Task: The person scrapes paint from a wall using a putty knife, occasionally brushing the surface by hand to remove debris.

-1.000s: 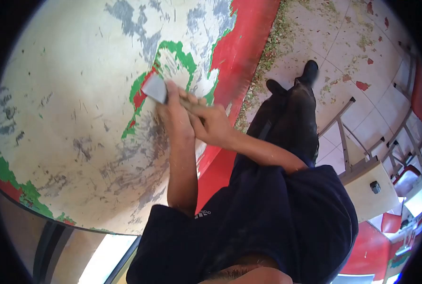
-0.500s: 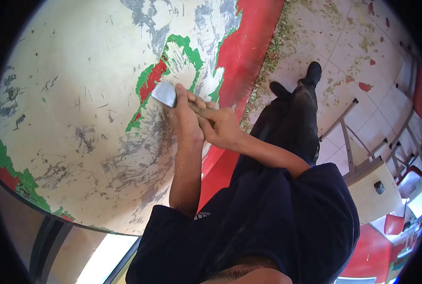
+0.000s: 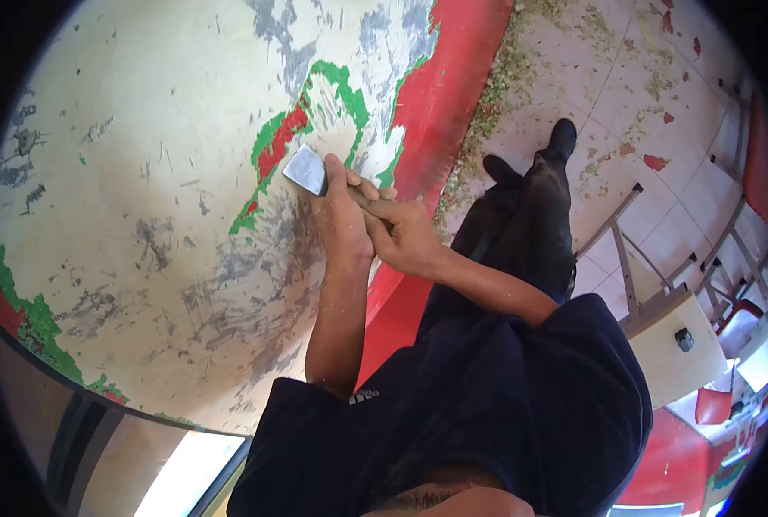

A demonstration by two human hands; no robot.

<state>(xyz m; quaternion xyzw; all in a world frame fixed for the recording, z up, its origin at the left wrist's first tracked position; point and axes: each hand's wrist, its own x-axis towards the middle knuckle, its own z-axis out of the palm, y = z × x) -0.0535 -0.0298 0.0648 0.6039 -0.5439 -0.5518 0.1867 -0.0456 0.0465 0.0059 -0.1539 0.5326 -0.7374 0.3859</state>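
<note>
Left hand (image 3: pixel 342 215) and right hand (image 3: pixel 408 237) both closed around scraper's handle. Scraper (image 3: pixel 306 169) over pale scuffed surface (image 3: pixel 143 164), blade beside red-and-green patch (image 3: pixel 282 140). Debris-strewn floor (image 3: pixel 608 129) at right.

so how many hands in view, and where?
2. Left hand up close behind the blade of the scraper; right hand farther back, at its handle. Both show, though some fingers are partly hidden.

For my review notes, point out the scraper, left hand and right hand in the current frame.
Scraper (image 3: pixel 305 169): head view, on its metal blade.
Left hand (image 3: pixel 343 226): head view, on its back.
Right hand (image 3: pixel 416 241): head view, on its back.
</note>
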